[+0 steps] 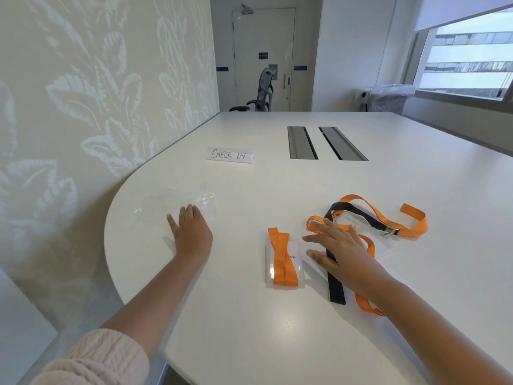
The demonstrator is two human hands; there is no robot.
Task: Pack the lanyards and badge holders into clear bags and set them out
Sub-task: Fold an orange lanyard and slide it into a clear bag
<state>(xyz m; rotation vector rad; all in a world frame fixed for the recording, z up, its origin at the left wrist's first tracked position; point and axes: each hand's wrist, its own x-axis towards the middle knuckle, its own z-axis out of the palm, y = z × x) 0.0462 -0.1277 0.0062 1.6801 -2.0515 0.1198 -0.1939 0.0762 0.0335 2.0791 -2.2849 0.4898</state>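
left hand (191, 232): flat on the white table (277, 343), fingers straight and reaching onto the near edge of the clear bags (177, 202). Not gripping anything, just resting there.

right hand (340, 251): spread out, fingers relaxed, lying over the loose pile of straps. Nothing pinched or clenched as far as I can see, palm down on top of them.

clear bags: crinkly see-through plastic on the left side of the table, pretty hard to make out against the white top.

badge holder (284, 263): clear sleeve with a card inside, lying flat between the two hands, with a folded orange lanyard (281, 259) laid across it.

loose lanyards: more orange ones (410, 225) tangled with a black lanyard (337, 290) on the right, partly under the right hand. A metal clip (390, 232) shows at the far side of the tangle.

sign (229, 155): handwritten "CHECK-IN" card standing further back on the table, well apart from everything else.

background: two cable slots (324, 143) in the tabletop, an office chair (261, 93) at the far end by a door (263, 51).
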